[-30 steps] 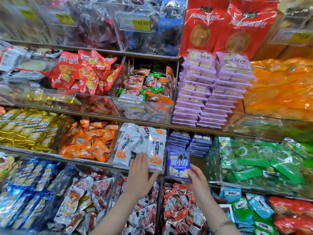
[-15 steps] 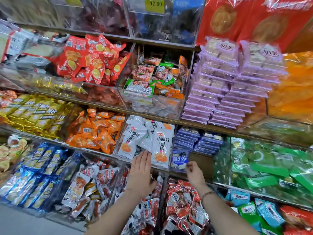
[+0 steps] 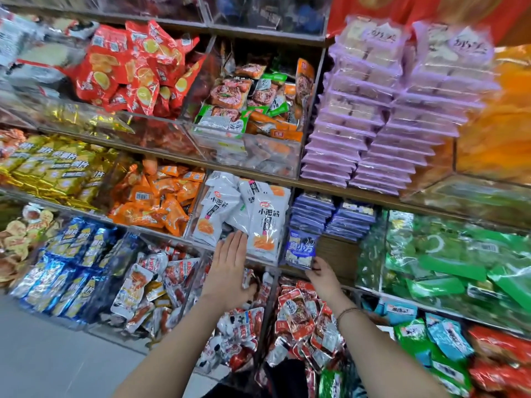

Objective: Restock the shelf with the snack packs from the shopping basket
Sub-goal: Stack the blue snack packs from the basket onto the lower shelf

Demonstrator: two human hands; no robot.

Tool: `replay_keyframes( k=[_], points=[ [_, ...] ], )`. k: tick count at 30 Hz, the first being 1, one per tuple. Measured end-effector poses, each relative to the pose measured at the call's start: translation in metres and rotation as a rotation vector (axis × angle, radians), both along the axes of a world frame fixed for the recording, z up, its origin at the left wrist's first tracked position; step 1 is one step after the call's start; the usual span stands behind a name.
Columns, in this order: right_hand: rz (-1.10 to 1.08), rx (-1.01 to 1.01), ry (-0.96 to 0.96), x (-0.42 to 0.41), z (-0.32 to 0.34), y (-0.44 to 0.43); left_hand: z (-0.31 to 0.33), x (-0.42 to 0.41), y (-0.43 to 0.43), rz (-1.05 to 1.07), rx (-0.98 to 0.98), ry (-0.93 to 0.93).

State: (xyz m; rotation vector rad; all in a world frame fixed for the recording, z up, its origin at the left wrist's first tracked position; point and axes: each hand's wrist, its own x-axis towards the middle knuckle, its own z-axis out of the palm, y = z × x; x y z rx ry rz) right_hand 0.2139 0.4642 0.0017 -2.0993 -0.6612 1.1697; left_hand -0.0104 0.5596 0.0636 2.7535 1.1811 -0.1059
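A blue snack pack [image 3: 301,248] was held upright at the front of the middle shelf [image 3: 373,196], pinched at its lower edge by the fingertips of the right hand [image 3: 321,275]. It was kept just below and in front of the stacked blue packs [image 3: 330,216], which looked to be of the same kind, so this was judged to be the compartment meant for it. The low grip was probably chosen so that the top of the pack could be led in first over the compartment's front edge. Bare wood was seen behind the pack, which suggested that room was left for it there. The left hand [image 3: 230,262] was seen released and flat, fingers straight and together, laid against the clear front of the neighbouring bin [image 3: 198,214] in which the white packs [image 3: 247,214] stood. It gripped nothing, and it was judged to be set there as a steadying support, or to keep those leaning packs from tipping out. The shopping basket could not be made out with certainty. The pack was not yet set down.
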Motion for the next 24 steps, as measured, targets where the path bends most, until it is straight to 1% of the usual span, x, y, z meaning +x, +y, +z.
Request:
replay_keyframes(
  k=[2, 4, 7, 9, 12, 13, 17, 19, 22, 24],
  points=[
    [-0.115, 0.035, 0.111, -0.005, 0.004, -0.008, 0.005, -0.002, -0.007, 0.007, -0.031, -0.103],
    [-0.123, 0.026, 0.162, -0.009, 0.009, -0.021, 0.005, -0.004, -0.026, 0.036, -0.092, -0.239],
    [-0.086, 0.028, 0.152, -0.016, 0.017, -0.053, -0.007, -0.017, -0.07, 0.153, -0.256, -0.428],
    [-0.095, 0.033, 0.1, -0.021, 0.02, -0.081, -0.021, -0.031, -0.1, 0.266, -0.416, -0.458],
    [-0.149, 0.058, 0.07, -0.039, 0.019, -0.129, -0.037, -0.054, -0.136, 0.461, -0.658, -0.379],
    [-0.176, 0.056, 0.061, -0.047, 0.018, -0.147, -0.04, -0.062, -0.145, 0.481, -0.702, -0.345],
    [-0.242, 0.004, -0.03, -0.089, 0.001, -0.222, -0.049, -0.1, -0.179, 0.448, -0.873, -0.246],
    [-0.309, -0.034, -0.01, -0.113, -0.012, -0.263, -0.056, -0.12, -0.199, 0.463, -0.929, -0.173],
    [-0.38, -0.164, 0.028, -0.152, -0.034, -0.326, -0.071, -0.147, -0.234, 0.603, -1.073, -0.126],
    [-0.42, -0.227, 0.081, -0.175, -0.042, -0.368, -0.082, -0.161, -0.259, 0.639, -1.121, -0.054]
  ],
)
